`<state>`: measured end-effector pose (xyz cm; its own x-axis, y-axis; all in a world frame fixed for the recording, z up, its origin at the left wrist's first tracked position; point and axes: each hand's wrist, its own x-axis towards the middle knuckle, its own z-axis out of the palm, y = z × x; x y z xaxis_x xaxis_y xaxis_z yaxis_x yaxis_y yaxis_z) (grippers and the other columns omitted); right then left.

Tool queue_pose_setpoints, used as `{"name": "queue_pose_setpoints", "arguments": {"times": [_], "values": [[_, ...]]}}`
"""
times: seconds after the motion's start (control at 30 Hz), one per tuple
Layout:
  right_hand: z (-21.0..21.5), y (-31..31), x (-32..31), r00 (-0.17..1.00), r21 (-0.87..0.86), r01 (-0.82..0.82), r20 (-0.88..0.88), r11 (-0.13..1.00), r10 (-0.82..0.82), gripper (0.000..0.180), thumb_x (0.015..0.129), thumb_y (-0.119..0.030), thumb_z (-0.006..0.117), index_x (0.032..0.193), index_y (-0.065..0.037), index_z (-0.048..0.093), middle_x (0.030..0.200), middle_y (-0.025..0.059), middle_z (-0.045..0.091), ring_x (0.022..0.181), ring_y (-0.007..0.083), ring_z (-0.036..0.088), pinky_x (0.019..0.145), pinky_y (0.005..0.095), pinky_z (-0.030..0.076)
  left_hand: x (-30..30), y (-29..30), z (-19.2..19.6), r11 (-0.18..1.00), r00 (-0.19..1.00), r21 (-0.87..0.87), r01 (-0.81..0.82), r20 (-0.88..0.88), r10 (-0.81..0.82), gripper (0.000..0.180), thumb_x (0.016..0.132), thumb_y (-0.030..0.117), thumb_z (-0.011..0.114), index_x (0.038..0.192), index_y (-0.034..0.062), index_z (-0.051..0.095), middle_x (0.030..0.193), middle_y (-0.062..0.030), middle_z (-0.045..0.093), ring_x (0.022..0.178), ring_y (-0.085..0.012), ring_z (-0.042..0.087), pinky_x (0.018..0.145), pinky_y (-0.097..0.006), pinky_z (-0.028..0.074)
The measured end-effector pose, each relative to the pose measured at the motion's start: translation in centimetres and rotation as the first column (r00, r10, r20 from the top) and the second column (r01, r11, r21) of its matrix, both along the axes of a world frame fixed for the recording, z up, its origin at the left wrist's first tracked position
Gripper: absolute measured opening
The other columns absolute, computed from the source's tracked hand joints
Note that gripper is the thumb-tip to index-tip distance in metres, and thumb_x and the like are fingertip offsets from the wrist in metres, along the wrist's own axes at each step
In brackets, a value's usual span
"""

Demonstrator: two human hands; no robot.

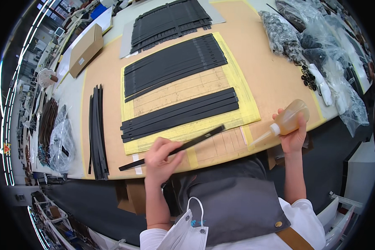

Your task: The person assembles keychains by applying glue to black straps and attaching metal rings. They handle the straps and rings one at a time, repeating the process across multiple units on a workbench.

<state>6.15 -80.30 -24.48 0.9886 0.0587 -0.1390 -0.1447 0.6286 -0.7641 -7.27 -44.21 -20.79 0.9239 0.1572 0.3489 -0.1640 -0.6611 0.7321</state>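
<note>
Hanging at the person's chest, nearest the lens, a white face mask (186,233) lies against a grey apron (233,200) with a tan strap (296,239). Above it the left hand (160,160) has its grip clamped on a single black strap (175,149), fingers curled over it near its middle; the strap slants from lower left to upper right over the near edge of the surface (271,71). The right hand (293,135) has its grip closed around an amber squeeze bottle (288,120), tilted so its white nozzle (260,138) points down and left toward the strap's far end, just short of it.

Beyond the hands a yellow mat (241,83) carries two rows of black strips: a near row (181,113) and a far row (175,64). Another batch of strips (168,21) lies on a grey sheet farther back. A bundle of dark strips (97,131) lies lengthwise at the left side of the surface. A cardboard box (85,50) sits at the far left, and clear plastic bags of dark parts (321,46) are heaped at the right.
</note>
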Motion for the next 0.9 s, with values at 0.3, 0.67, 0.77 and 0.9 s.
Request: {"name": "queue_pose_setpoints", "arguments": {"times": [0.3,0.67,0.77,0.9], "values": [[-1.6,-1.0,2.9,0.998,0.421,0.037,0.022,0.906,-0.051,0.054,0.091,-0.049,0.061,0.118,-0.002,0.054,0.107,0.0141,0.063,0.100,0.0295,0.065,0.086,0.0371,0.058,12.6,4.3,0.8,0.981,0.992,0.185,0.061,0.099,-0.080,0.019,0.078,0.006,0.076,0.095,0.0033,0.068,0.083,-0.0071,0.059,0.071,-0.0189,0.060,0.059,-0.029,0.047],[-1.8,-1.9,3.1,1.000,0.503,-0.015,0.014,0.864,0.009,0.053,0.091,-0.047,0.063,0.118,-0.002,0.054,0.108,0.0138,0.062,0.101,0.0293,0.064,0.090,0.0391,0.057,22.5,2.0,-5.6,0.955,0.990,0.270,0.124,0.024,-0.135,0.016,0.077,0.016,0.078,0.089,0.0068,0.073,0.079,-0.0023,0.059,0.084,-0.0196,0.051,0.074,-0.032,0.045],[-1.7,-1.8,3.2,1.000,0.499,0.014,-0.007,0.867,-0.012,0.053,0.091,-0.048,0.062,0.117,-0.002,0.055,0.106,0.0137,0.064,0.098,0.0302,0.066,0.086,0.0396,0.059,22.9,2.0,-5.0,0.960,0.992,0.250,0.124,-0.033,-0.120,0.013,0.077,0.017,0.077,0.085,0.0076,0.073,0.077,-0.0008,0.059,0.083,-0.0185,0.049,0.076,-0.032,0.042],[-1.8,-1.9,3.3,1.000,0.488,-0.018,0.006,0.872,0.018,0.052,0.091,-0.048,0.063,0.117,-0.003,0.056,0.106,0.0146,0.065,0.097,0.0309,0.067,0.085,0.0394,0.058,23.5,1.8,-5.1,0.963,0.993,0.242,0.117,-0.035,-0.111,0.011,0.076,0.018,0.078,0.082,0.0104,0.073,0.076,0.0017,0.059,0.084,-0.0173,0.049,0.080,-0.034,0.037]]}}
